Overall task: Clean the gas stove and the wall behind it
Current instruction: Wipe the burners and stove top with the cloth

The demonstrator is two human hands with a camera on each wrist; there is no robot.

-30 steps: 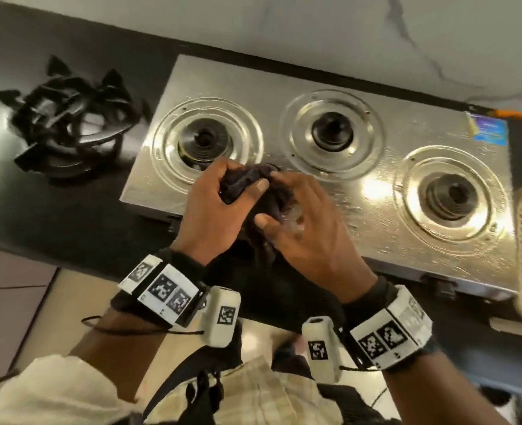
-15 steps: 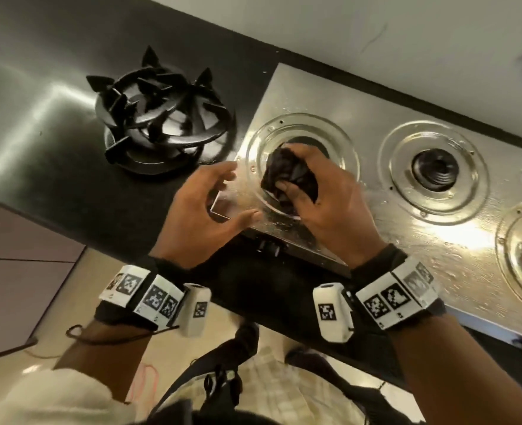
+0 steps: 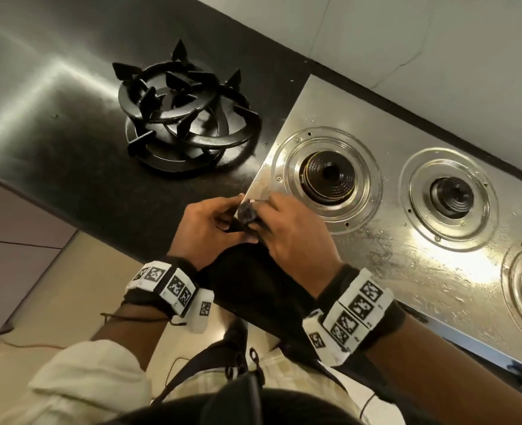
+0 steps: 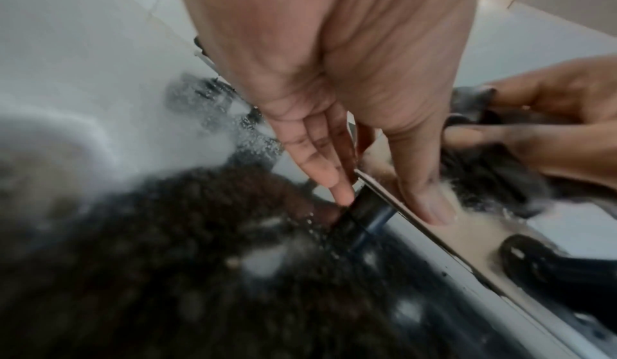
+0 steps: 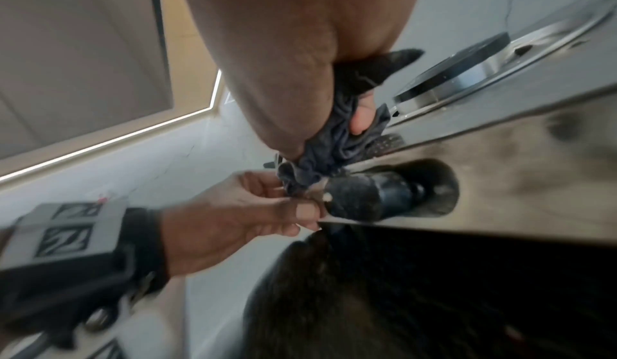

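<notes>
A steel three-burner gas stove [image 3: 407, 271] stands against the pale wall [image 3: 407, 41], its top wet and speckled. My right hand [image 3: 281, 222] grips a bunched dark cloth [image 3: 247, 211] and presses it on the stove's front-left corner. In the right wrist view the cloth [image 5: 327, 148] sits just above a black knob [image 5: 367, 196] on the front panel. My left hand [image 3: 219, 219] holds that same corner. Seen from the left wrist, the left hand [image 4: 384, 196] has its thumb on the front panel and its fingers on the side edge.
Several black pan supports [image 3: 183, 118] lie stacked on the dark counter [image 3: 54, 118] left of the stove. The left burner [image 3: 328, 176] and middle burner [image 3: 451, 196] stand bare. The counter's front edge runs just under my wrists.
My right hand carried the cloth from the left burner ring down to the stove's front-left corner. My left hand, open and hovering before, now holds that corner.
</notes>
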